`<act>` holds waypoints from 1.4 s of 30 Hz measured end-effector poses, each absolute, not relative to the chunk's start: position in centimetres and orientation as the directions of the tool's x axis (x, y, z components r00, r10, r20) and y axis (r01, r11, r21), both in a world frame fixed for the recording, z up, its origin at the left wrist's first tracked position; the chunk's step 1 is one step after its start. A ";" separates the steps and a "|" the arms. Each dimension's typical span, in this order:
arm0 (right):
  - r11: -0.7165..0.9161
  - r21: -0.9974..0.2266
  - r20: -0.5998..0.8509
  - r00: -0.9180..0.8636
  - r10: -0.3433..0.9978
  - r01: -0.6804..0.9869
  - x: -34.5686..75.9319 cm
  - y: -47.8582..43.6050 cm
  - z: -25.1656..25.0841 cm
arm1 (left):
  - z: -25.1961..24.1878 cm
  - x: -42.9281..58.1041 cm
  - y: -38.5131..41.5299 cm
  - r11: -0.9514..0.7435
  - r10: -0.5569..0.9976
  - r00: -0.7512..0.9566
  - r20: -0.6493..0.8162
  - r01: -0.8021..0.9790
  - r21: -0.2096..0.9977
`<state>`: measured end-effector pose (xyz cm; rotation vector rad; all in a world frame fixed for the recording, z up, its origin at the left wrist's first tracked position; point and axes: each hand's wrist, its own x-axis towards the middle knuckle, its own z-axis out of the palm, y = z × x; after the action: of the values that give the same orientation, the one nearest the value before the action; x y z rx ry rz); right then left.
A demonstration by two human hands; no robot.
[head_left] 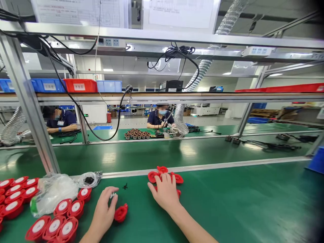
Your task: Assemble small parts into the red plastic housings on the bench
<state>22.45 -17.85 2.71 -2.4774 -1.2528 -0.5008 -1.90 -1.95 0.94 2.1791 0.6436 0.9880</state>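
My left hand [104, 208] is curled, with a few small pale silvery pieces [112, 195] between thumb and fingers; they are too small to name surely. Close to its right lies a single red round plastic part [120, 213], and beyond the fingertips are some tiny black pieces [125, 186]. Farther right, my right hand [165, 192] reaches over a cluster of red round plastic parts [162, 169], fingers spread and touching them. The palm and fingers partly cover that cluster.
Red parts with white discs [37, 225] crowd the left side. Beside them lie a clear plastic bag [58, 192] and a small bag of black pieces [89, 179]. A metal rail [207, 167] crosses behind; a blue bin [316, 160] stands far right. Two people sit opposite.
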 end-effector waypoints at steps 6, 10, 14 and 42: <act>-0.630 -0.160 0.361 0.639 0.679 0.760 25.8 -15.3 3.8 | -2.2 -2.5 2.4 -0.657 0.734 0.552 0.396 0.431 0.618; -0.641 -0.184 0.180 0.667 0.723 0.745 28.6 -13.3 4.0 | -2.7 -2.7 3.3 -0.666 0.732 0.568 0.376 0.483 0.568; -0.626 -0.194 0.075 0.647 0.758 0.755 29.8 -14.0 3.8 | -2.5 -2.8 3.4 -0.681 0.720 0.585 0.374 0.492 0.543; -0.105 -0.187 0.466 0.182 0.866 0.977 18.2 -11.4 -1.1 | 1.1 -3.0 2.4 -0.656 0.754 0.567 0.331 0.625 0.423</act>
<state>18.18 -11.45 -1.10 -2.0175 -1.7269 -0.3315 -2.96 2.44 1.14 2.5432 1.1445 0.7195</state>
